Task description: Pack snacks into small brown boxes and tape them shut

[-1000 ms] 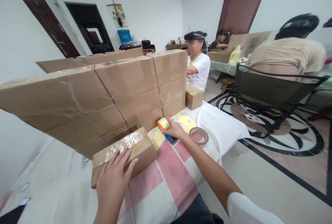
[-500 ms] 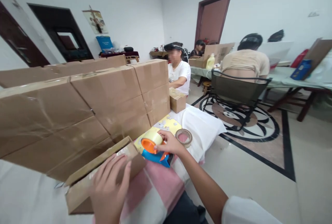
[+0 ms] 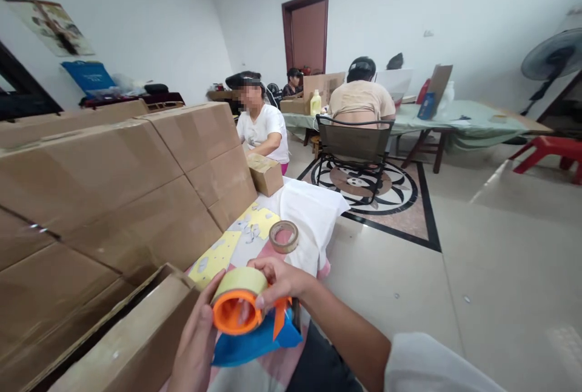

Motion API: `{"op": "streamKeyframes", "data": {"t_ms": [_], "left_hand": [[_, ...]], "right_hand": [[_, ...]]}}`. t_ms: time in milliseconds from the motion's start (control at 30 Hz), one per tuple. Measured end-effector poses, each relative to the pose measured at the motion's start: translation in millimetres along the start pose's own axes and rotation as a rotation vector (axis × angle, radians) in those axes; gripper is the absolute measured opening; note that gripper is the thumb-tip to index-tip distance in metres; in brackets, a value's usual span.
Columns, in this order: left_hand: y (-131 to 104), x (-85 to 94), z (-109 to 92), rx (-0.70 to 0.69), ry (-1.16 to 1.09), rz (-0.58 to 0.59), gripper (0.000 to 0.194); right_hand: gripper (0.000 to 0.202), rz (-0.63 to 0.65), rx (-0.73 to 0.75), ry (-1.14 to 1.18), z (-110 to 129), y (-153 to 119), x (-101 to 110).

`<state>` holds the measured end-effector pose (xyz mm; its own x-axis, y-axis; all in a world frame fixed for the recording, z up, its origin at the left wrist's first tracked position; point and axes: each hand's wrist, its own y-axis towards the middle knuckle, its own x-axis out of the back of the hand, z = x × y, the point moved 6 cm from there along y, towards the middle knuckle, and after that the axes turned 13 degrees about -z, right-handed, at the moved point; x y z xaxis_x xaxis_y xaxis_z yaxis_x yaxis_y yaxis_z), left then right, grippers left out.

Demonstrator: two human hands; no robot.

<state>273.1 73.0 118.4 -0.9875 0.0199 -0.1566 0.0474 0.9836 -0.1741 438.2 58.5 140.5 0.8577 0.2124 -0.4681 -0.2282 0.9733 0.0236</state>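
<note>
A tape dispenser (image 3: 257, 346) with a blue body and orange hub carries a wide roll of pale yellowish tape (image 3: 240, 281). My right hand (image 3: 282, 280) is closed on its right side, thumb in front and fingers over the roll. My left hand (image 3: 196, 331) holds the roll's left side, thumb near the orange rim and fingers behind; part of its grip is hidden. To the left lies a long, narrow cardboard box (image 3: 131, 331) with a dark gap along its top edge. Beyond my hands a brown tape roll (image 3: 284, 237) lies on the cloth.
Stacked cardboard boxes (image 3: 104, 168) form a wall on the left. A small box (image 3: 265, 175) stands at the cloth-covered table's (image 3: 313, 201) far end, near a person in a white shirt (image 3: 266, 125). Another person (image 3: 361, 101) sits in a chair (image 3: 354, 137). A red stool (image 3: 552, 152) stands right.
The view has turned right. My left hand has left the narrow box and come to the tape roll. My right hand has brought the tape dispenser closer to me.
</note>
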Motion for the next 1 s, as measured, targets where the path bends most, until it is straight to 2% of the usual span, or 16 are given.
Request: {"op": "streamKeyframes", "data": {"t_ms": [100, 200, 267, 333, 433, 500, 600, 700, 800, 1000], "left_hand": [[-3.1, 3.5, 1.7, 0.016, -0.040, -0.036, 0.082], [-3.9, 3.5, 6.2, 0.058, -0.067, -0.061, 0.087], [-2.0, 5.3, 8.9, 0.047, -0.060, -0.078, 0.083], [0.6, 13.0, 9.9, -0.047, 0.008, -0.144, 0.073], [-1.8, 27.2, 12.6, -0.290, 0.298, -0.274, 0.058], [-8.7, 28.6, 18.9, -0.437, 0.470, -0.282, 0.056], [-19.8, 23.8, 32.0, -0.546, 0.534, -0.252, 0.055], [-23.8, 22.1, 38.8, -0.531, 0.490, -0.295, 0.049], [-24.5, 20.6, 36.2, -0.515, 0.401, -0.311, 0.043], [-35.3, 5.9, 27.0, -0.482, 0.289, -0.277, 0.039]], "right_hand": [[0.062, 0.031, -0.010, 0.044, -12.4, -2.3, -4.6], [0.071, 0.042, 0.007, 0.097, -22.3, -7.6, -17.5], [0.071, 0.041, 0.030, 0.101, -26.9, -10.3, -26.9], [0.066, 0.005, 0.080, 0.044, -29.3, -9.2, -31.7], [0.062, -0.115, 0.232, -0.076, -27.3, 0.1, -27.7], [0.062, -0.181, 0.336, -0.147, -25.3, 9.2, -22.4], [0.061, -0.233, 0.398, -0.221, -28.0, 24.5, -16.8], [0.056, -0.294, 0.407, -0.317, -33.6, 34.5, -13.3], [0.050, -0.370, 0.441, -0.409, -36.6, 35.4, -9.6], [0.039, -0.385, 0.523, -0.465, -39.7, 29.0, 0.9]]}}
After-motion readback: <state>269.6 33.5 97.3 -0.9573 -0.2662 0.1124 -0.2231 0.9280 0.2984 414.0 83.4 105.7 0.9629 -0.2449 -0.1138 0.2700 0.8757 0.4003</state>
